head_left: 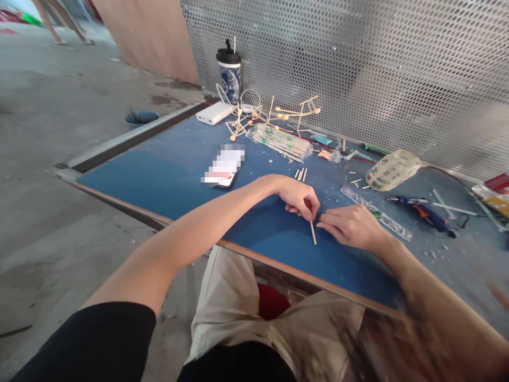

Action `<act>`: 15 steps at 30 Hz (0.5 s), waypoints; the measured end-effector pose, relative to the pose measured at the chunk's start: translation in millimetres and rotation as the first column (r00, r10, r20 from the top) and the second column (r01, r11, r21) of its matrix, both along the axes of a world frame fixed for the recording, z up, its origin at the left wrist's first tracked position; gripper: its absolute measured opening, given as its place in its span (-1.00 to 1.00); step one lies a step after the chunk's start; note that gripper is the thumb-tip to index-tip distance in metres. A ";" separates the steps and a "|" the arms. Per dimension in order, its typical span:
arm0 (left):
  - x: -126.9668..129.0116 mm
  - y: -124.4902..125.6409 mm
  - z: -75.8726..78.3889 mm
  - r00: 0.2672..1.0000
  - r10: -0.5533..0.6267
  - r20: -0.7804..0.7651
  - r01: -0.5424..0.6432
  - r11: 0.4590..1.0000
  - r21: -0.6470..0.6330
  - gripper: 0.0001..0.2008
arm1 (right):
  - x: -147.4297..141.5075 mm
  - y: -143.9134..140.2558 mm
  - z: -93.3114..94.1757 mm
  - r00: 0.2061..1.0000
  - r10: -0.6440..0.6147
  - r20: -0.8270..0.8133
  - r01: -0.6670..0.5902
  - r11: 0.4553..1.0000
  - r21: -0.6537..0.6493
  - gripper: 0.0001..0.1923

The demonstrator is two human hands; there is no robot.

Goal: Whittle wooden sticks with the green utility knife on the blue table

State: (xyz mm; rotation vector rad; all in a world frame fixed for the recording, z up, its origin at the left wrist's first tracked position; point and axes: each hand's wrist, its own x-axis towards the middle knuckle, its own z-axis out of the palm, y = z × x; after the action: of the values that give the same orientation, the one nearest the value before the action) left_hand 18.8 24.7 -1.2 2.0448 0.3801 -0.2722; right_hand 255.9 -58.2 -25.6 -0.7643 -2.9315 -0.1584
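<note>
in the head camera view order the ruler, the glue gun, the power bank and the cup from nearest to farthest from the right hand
From the right hand:
1. Ruler, just behind the hand.
2. Glue gun, off to its right.
3. Power bank, far back left.
4. Cup, behind the power bank, against the perforated wall.

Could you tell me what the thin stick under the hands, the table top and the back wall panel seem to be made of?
The thin stick, touched by both the left hand and the right hand, looks like pale, unfinished wood or bamboo. The table top seems a matte blue mat, edged in metal. The back wall panel appears to be perforated sheet metal, grey and dull.
</note>
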 end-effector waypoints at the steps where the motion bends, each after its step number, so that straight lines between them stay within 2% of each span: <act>1: 0.2 -0.2 0.1 1.000 0.001 0.000 -0.001 1.000 -0.004 -0.73 | 0.0 0.4 0.2 1.000 0.006 0.000 -0.006 1.000 -0.009 -0.68; 8: 1.7 -1.5 1.3 1.000 -0.012 0.002 0.012 0.999 0.037 -0.78 | -11.8 -6.7 0.5 0.998 -0.045 0.036 0.045 0.999 -0.002 -0.66; 15: 0.9 2.1 -3.1 1.000 -0.006 0.004 0.006 1.000 -0.021 -0.75 | -4.7 -3.7 -2.1 1.000 -0.017 -0.015 0.017 1.000 0.022 -0.64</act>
State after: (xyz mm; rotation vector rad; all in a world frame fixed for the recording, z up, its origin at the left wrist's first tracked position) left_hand 19.7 26.8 -4.2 2.0254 0.3676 -0.2750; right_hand 251.2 -61.9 -27.7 -0.7842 -2.9052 -0.1861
